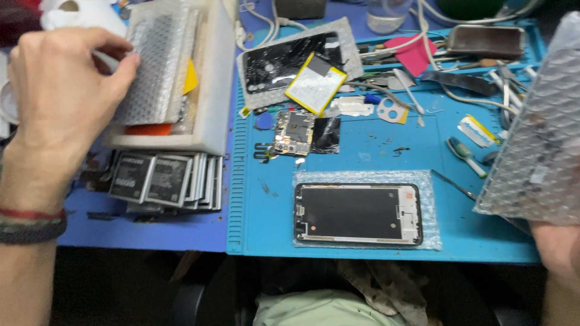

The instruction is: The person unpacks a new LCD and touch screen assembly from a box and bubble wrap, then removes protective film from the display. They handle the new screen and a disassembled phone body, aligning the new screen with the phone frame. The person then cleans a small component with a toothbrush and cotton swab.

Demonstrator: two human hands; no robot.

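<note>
My left hand (57, 96) reaches into a white box (214, 90) at the upper left, its fingertips pinching the top of a bubble-wrapped packet (154, 66) that stands among others. My right hand (559, 250) at the lower right edge holds up a bubble-wrap pouch (541, 145); only part of the hand shows. On the blue work mat (374, 151) between them lies a phone frame (357, 213) with a black middle, resting on a piece of bubble wrap.
A cracked black phone panel (284, 60), a yellow-edged battery (315, 83), a small circuit board (293, 131) and several tools and cables (423, 84) lie on the mat's far half. A row of flat batteries (160, 180) stands in front of the box.
</note>
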